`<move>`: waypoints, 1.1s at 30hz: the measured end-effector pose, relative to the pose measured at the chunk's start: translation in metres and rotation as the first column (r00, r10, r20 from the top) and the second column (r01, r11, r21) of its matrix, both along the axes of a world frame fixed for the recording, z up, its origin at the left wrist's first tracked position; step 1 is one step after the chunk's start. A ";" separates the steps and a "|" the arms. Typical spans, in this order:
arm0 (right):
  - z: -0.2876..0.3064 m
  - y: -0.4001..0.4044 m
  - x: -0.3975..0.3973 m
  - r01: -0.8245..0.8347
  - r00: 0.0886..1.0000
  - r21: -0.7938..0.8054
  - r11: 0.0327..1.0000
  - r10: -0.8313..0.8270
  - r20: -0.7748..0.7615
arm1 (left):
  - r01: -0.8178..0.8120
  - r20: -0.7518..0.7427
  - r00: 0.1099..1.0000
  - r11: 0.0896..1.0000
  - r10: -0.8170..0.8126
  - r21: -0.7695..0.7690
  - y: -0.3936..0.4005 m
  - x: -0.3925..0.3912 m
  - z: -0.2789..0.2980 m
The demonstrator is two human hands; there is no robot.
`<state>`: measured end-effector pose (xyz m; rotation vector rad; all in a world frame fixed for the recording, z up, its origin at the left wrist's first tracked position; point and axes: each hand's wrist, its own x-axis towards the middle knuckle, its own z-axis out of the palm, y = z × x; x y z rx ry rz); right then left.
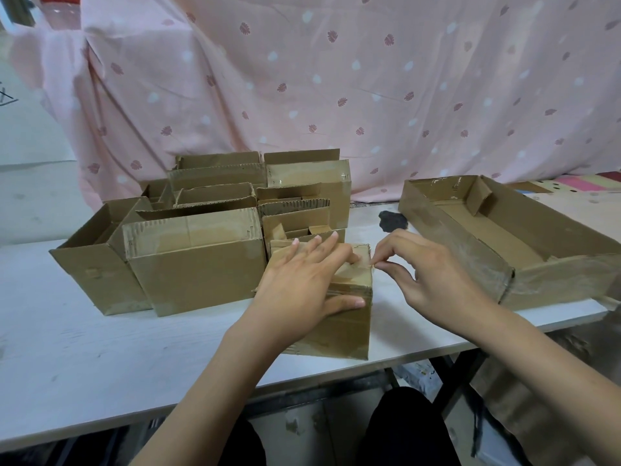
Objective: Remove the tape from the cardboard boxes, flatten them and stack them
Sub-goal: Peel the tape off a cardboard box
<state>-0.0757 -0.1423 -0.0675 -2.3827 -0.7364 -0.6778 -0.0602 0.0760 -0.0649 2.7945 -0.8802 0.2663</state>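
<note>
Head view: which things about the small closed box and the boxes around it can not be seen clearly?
- Small closed box: the left hand covers most of its top, so how far the tape runs is hidden.
- Tape end: too small to see between the right hand fingers at the box's top right corner.
- Open boxes behind: front ones hide their insides.
- Large tray box: right end cut off by the picture edge.

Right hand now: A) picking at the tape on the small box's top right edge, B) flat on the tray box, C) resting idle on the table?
A: the right hand pinches at the tape on the small box, which the left hand presses down.
</note>
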 end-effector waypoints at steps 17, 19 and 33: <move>0.002 -0.002 -0.015 0.113 0.987 0.067 0.991 -0.105 -0.119 | 0.024 -0.025 0.999 1.000 -0.024 0.019 -0.004 0.000 0.007; 0.007 -0.004 -0.014 0.101 0.994 0.015 0.995 -0.100 -0.036 | 0.023 -0.013 1.000 0.999 -0.022 0.033 -0.006 -0.001 0.005; 0.007 -0.001 -0.008 -0.017 0.997 -0.150 0.989 0.029 0.078 | -0.004 0.046 0.999 0.999 0.002 0.046 -0.007 0.000 -0.002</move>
